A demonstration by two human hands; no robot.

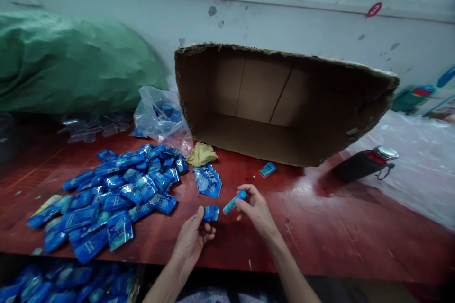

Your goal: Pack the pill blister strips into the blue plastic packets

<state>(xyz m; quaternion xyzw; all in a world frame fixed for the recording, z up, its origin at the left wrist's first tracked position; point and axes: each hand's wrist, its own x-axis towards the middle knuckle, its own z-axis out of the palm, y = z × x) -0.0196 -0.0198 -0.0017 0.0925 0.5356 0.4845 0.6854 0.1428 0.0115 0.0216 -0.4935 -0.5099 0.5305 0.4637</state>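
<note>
My left hand (192,236) pinches a small blue printed packet (212,213) between thumb and fingers, just above the red table. Between the fingertips of my right hand (258,212) is a small clear tube (232,204) with a blue cap and light-blue contents. The tube tilts down toward the packet, with a small gap between them. Beyond my left hand lies a fanned stack of blue printed cards (208,182), touching a crumpled yellow cloth (202,153). A heap of glossy blue packets (121,189) spreads over the table to the left.
A cardboard box (249,144) lies with its opening toward me. Another small blue container (268,169) rests before it. A dark bottle (362,165) stands at the right by white plastic sheeting (412,165). Back left are a green sack (78,61) and a clear bag (158,116).
</note>
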